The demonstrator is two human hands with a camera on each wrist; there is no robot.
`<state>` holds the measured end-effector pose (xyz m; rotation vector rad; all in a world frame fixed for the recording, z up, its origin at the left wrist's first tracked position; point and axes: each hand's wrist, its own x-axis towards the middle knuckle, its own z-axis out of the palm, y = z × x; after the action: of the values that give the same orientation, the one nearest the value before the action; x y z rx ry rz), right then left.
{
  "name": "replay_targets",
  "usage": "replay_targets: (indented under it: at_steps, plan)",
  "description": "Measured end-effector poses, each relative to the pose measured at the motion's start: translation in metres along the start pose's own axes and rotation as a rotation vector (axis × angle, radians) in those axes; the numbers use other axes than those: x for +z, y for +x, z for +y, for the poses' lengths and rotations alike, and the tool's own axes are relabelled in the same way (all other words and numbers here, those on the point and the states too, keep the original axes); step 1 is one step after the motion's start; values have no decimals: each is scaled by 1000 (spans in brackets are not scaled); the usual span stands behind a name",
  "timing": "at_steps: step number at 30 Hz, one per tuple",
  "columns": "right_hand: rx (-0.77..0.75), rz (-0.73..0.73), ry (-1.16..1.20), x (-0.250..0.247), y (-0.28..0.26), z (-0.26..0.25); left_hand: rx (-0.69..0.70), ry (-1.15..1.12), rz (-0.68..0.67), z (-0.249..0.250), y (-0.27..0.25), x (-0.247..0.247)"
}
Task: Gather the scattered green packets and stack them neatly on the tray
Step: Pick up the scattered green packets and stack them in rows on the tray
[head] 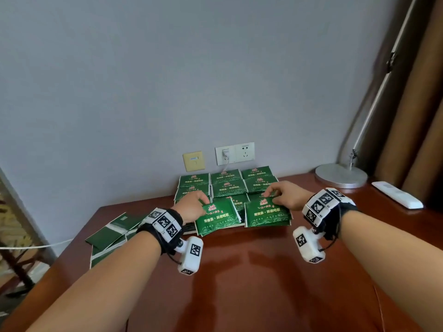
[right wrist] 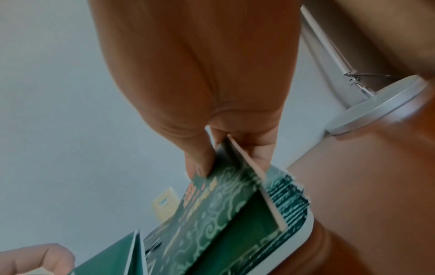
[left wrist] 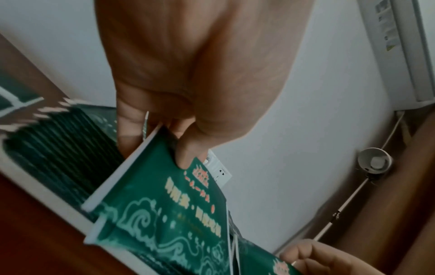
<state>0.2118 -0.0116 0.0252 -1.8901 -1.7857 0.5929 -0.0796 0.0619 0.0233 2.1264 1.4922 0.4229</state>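
I have my left hand point(head: 191, 205) pinching one green packet point(head: 217, 219) and my right hand point(head: 285, 195) pinching another point(head: 267, 214) at centre frame over the tray point(left wrist: 47, 202), where a careless drop could skew the stacks.

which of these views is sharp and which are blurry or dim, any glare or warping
Head view: sharpest, evenly lit, soft glare on the table; wide-angle warp tilts the curtain. Left wrist view: dim, the left hand fills the frame, its packet print is smeared, stack edges jagged. Right wrist view: the right hand is soft, its packet is blurred, and the lamp base looks stretched.
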Motion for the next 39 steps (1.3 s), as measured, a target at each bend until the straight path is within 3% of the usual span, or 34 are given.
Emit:
replay_targets:
  at_steps: [9, 16, 29, 33, 39]
  plan:
    - [6, 72, 87, -21, 44, 45, 30, 2, -10, 31, 62, 22]
    - [-13, 103, -20, -14, 65, 55, 26, 37, -30, 32, 87, 34]
    - [-4, 242, -210, 3, 69, 57, 85, 240, 149, 32, 87, 48]
    - [-16, 224, -238, 3, 65, 55, 143, 299, 104, 40, 79, 52]
    - [-101, 162, -439, 2, 51, 52, 199, 372, -67, 48, 64, 55]
